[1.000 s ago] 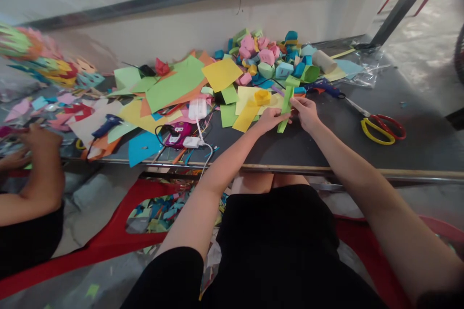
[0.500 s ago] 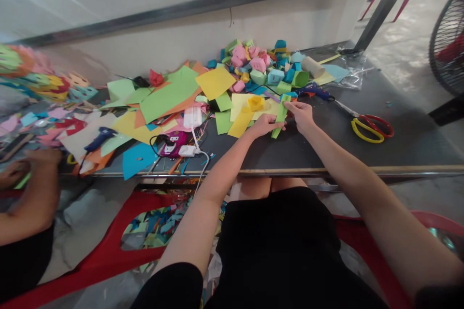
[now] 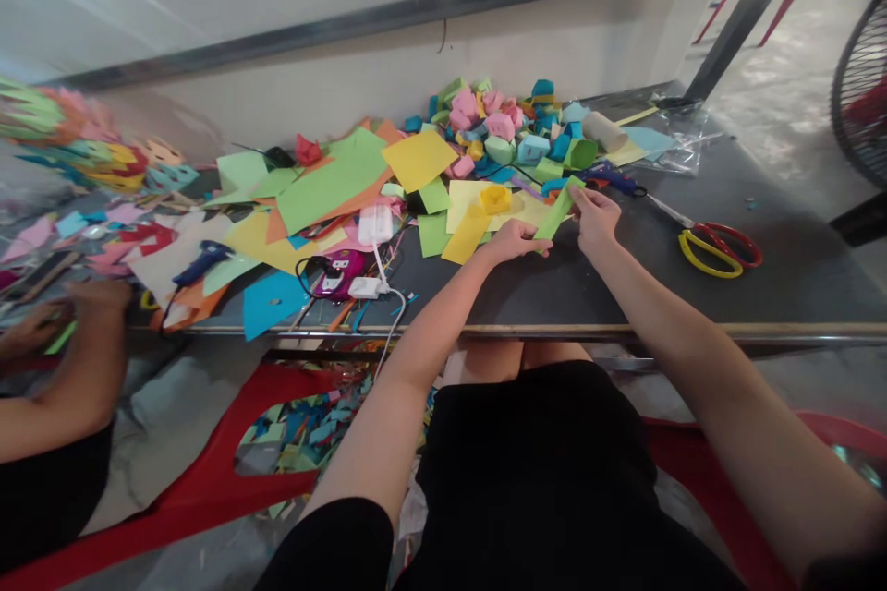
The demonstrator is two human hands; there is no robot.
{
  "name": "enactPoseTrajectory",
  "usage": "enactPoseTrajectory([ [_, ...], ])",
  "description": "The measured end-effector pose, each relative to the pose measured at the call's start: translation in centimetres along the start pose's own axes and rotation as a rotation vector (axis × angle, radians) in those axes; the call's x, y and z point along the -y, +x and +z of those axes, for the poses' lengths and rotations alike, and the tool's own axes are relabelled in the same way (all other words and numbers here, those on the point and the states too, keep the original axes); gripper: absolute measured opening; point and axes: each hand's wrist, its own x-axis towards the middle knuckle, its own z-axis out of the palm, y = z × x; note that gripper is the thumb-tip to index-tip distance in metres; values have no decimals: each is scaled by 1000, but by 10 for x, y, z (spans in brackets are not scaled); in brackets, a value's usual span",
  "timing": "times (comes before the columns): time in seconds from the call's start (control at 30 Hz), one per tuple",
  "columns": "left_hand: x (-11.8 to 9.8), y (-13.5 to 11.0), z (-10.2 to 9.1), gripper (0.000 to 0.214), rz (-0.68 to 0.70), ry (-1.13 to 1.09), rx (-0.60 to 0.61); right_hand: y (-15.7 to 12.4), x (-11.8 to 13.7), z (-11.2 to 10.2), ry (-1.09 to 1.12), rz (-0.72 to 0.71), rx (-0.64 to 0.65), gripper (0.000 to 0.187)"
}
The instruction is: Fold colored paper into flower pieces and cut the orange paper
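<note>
Green paper strip (image 3: 560, 211) — pinched at either end by left hand (image 3: 511, 240) and right hand (image 3: 594, 217) fingers.

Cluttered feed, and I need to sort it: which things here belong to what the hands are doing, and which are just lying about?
In hand:
green paper strip, pinched between left hand and right hand.

Lying about on the table:
scissors
blue glue gun
pile of folded paper pieces
yellow sheet
</note>
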Motion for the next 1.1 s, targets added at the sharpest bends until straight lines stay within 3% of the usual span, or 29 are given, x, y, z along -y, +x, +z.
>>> enactPoseTrajectory([
  [0.13, 0, 1, 2, 43, 0, 32, -35, 4, 1, 0, 20, 17, 2, 55],
  [0.3, 6, 3, 4, 45, 11, 22, -63, 7, 4, -3, -30, 40, 125, 60],
  [0.53, 13, 5, 5, 49, 68, -96, -126, -5, 15, -2, 4, -110, -1, 58],
  [0.7, 13, 2, 4, 52, 91, -178, -201, -20, 21, 3, -76, -86, 292, 54],
  [0.8, 16, 5, 6, 51, 72, -160, -226, -21, 20, 4, -102, -64, 310, 49],
  [0.97, 25, 11, 8, 56, 27, -244, -483, -20, 17, 1, -118, -26, 325, 40],
  [1.1, 26, 11, 8, 48, 66, -171, -469, -23, 17, 1, -174, -10, 432, 37],
])
